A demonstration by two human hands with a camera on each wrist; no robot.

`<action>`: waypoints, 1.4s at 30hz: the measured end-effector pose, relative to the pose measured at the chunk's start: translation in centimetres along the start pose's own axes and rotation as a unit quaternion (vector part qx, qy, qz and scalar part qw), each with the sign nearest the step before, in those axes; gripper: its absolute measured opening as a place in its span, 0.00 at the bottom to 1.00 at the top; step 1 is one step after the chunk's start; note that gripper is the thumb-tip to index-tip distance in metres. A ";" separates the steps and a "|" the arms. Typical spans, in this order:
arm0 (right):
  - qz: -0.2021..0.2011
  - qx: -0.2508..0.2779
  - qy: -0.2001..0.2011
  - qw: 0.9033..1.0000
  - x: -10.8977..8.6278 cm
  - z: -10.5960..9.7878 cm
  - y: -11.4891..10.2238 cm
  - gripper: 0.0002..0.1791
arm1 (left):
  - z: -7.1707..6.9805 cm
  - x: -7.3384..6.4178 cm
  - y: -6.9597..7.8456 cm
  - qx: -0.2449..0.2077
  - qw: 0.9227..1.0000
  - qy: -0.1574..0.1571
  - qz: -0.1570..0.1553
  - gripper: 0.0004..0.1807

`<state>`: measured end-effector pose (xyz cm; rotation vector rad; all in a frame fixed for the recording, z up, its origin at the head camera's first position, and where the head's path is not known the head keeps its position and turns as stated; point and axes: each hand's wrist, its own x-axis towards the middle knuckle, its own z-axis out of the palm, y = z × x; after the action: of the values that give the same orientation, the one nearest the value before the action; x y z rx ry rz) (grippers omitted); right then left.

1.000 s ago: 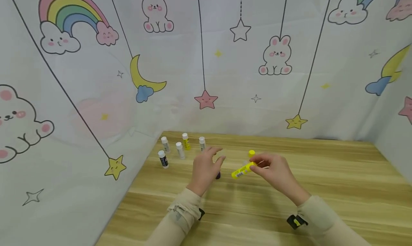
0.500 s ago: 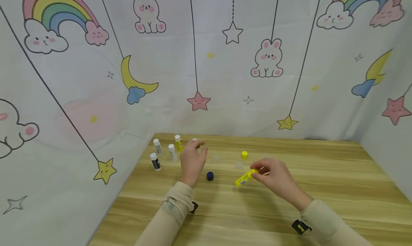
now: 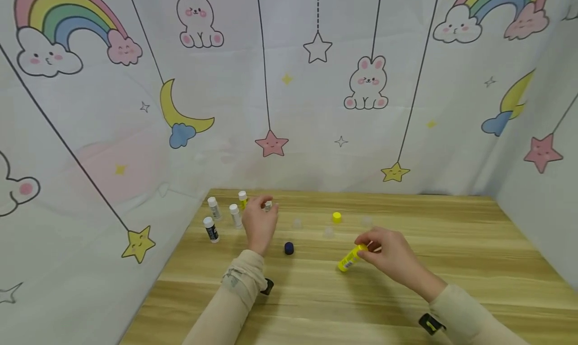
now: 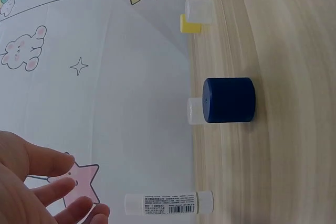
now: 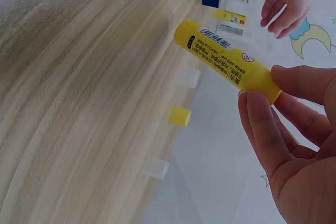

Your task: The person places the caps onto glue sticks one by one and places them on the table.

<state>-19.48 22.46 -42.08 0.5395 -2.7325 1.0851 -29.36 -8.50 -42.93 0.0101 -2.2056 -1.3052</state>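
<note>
In the head view my right hand [image 3: 392, 254] pinches a yellow glue stick [image 3: 347, 261] by its upper end, slanted above the table; the right wrist view shows thumb and fingertips around that end. My left hand [image 3: 260, 228] hovers with loosely curved fingers, holding nothing. A white glue stick [image 4: 168, 203] stands beyond it, apart from the fingers in the left wrist view and mostly hidden by them in the head view. A navy blue cap [image 3: 289, 248] sits on the table between the hands. Behind it are a yellow cap [image 3: 336, 217] and several clear caps [image 3: 328, 232].
Left of my left hand stand a dark-labelled glue stick [image 3: 210, 230], two white glue sticks, one of them the nearer white stick [image 3: 235, 216], and a yellow glue stick with a white cap [image 3: 243, 199]. A printed cloth [image 3: 307, 169] hangs along the table's [image 3: 307, 305] back edge.
My left hand has shifted left and away, uncovering the navy cap. My right hand has brought the yellow glue stick rightward and nearer, tilting it more steeply. The head view has turned slightly right.
</note>
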 end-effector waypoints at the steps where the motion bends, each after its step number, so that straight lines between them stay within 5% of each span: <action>1: 0.000 -0.003 -0.002 1.000 -0.1 -0.1 0.0 0.10 | 0.1 0.0 -0.1 0.001 1.000 0.001 -0.004 0.13; 17: -0.026 -0.076 -0.013 0.997 -2.1 -2.9 1.0 0.13 | 1.4 0.2 -1.3 0.013 1.000 0.015 -0.024 0.24; 30: -0.033 -0.092 -0.010 0.995 -4.1 -5.4 2.8 0.14 | 2.0 0.4 -2.4 0.030 0.998 0.032 -0.049 0.24; 42: -0.009 -0.140 -0.012 0.990 -5.9 -8.1 4.6 0.14 | 2.5 0.8 -3.2 0.034 0.997 0.018 -0.066 0.29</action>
<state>-15.73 32.76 -40.74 0.5353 -2.8258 0.6768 -32.04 -8.35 -46.03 0.2075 -2.2499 -1.2895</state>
